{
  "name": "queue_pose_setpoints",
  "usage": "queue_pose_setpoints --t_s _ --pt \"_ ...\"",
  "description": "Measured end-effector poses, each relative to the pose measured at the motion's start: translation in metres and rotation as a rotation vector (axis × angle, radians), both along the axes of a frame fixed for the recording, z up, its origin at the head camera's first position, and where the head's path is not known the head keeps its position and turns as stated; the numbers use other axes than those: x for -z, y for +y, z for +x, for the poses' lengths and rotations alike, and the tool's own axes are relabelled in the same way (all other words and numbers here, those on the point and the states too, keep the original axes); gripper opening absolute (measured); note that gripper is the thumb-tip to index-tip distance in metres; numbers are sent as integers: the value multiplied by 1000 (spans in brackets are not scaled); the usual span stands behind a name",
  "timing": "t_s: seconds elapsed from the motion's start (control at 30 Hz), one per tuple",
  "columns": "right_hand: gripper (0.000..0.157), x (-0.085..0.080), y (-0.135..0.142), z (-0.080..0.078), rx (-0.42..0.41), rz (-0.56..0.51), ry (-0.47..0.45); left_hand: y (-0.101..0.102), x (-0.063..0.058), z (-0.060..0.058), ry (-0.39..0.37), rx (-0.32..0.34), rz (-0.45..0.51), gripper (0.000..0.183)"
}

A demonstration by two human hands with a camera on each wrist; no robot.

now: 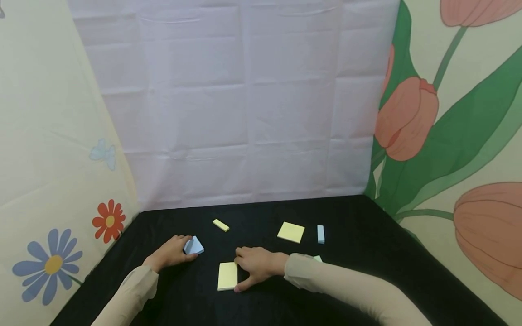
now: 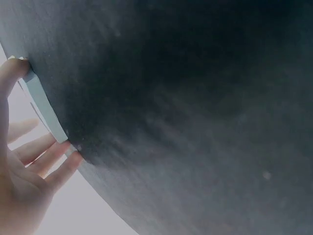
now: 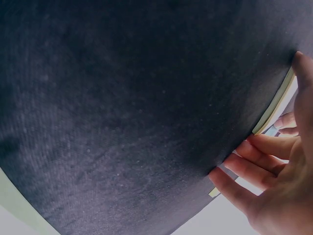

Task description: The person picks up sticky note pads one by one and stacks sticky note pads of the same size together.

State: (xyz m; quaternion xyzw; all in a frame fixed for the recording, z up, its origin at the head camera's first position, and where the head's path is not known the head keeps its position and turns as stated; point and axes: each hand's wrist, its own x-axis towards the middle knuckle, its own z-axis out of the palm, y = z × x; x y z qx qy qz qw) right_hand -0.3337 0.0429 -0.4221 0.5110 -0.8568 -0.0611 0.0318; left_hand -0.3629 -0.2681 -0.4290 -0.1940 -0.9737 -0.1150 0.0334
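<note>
A light blue sticky note pad [image 1: 194,245] lies on the black tabletop at the left. My left hand [image 1: 173,250] holds it by its edges, thumb at the near corner and fingers at the far one. The left wrist view shows the pad's pale side [image 2: 46,110] between thumb and fingertips. Nearer the middle, my right hand [image 1: 261,263] grips the right side of a yellow rectangular sticky note pad [image 1: 227,276]. In the right wrist view, the pad's thin edge [image 3: 275,107] spans from thumb to index finger, while the other fingers touch the cloth.
Farther back lie a narrow yellow pad [image 1: 220,225], a square yellow pad [image 1: 291,232] and a narrow light blue pad [image 1: 321,234]. A pale green piece [image 1: 318,258] is mostly hidden behind my right forearm. A white sheet [image 1: 244,113] hangs behind the table, flowered cloths at both sides.
</note>
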Motion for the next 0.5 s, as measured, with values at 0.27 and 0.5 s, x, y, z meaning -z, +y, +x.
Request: queue_pose_setpoints --t_s 0.27,0.5 --pt "62 1 1 -1 -6 -7 2 4 2 0 31 -24 -23 59" --pt "63 0 0 1 -6 -6 6 6 3 -1 47 -47 -40 57"
